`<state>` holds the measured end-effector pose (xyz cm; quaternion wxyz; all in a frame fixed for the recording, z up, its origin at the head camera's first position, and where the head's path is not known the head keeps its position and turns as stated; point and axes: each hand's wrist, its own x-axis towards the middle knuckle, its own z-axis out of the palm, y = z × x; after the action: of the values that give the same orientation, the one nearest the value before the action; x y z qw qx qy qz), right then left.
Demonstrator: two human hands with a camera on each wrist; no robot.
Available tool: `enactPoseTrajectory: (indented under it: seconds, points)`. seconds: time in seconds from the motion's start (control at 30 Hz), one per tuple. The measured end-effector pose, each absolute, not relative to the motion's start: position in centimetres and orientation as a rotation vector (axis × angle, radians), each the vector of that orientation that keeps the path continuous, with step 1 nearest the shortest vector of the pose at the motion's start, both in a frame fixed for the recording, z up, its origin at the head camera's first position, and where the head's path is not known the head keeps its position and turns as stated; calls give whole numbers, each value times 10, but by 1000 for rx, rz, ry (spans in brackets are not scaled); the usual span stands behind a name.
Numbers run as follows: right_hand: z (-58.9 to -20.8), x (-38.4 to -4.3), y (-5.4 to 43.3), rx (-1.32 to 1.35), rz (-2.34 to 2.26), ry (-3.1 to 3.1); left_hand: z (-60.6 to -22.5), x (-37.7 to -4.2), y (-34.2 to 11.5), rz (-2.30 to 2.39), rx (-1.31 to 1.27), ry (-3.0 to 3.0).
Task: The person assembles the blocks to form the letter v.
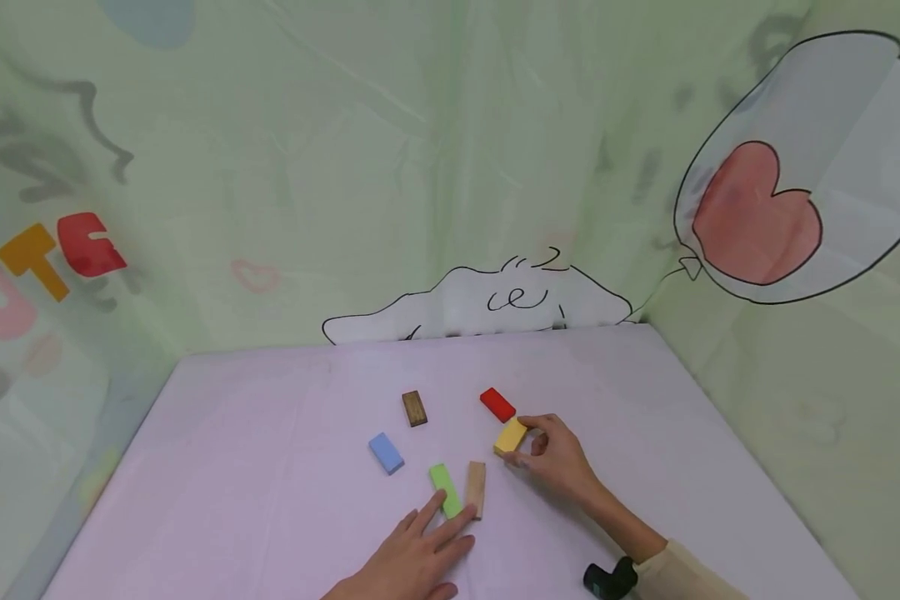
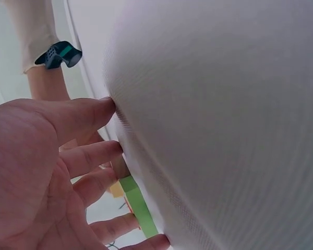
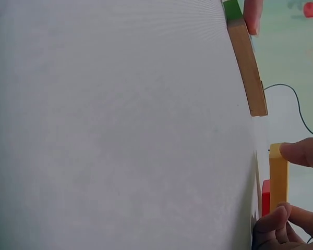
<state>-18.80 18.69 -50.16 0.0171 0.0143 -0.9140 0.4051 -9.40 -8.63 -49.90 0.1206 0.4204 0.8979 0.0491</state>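
My right hand pinches a yellow block at its two ends between thumb and fingers. In the right wrist view the yellow block stands between thumb and fingertips. Just beyond it lies a red block, close to its far end. My left hand has its fingers spread, with fingertips on the light green block and at the near end of the plain wooden block. These two blocks lie side by side with a narrow gap. In the left wrist view the green block shows behind the fingers.
A blue block and a dark brown block lie to the left on the pale table cloth. A black wrist device sits at the right sleeve. Printed curtains enclose the table's back and sides.
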Motion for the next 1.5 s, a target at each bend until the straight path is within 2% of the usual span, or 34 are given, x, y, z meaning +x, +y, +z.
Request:
enactPoseTrajectory:
  seconds: [0.57,1.5]
  points:
    - [-501,-192,176,227,1323,-2865,-501,-94,-89,131,1255,2630]
    - [-503,-197,164,341,1312,-2897,-500,-96,-88,160,1228,2590]
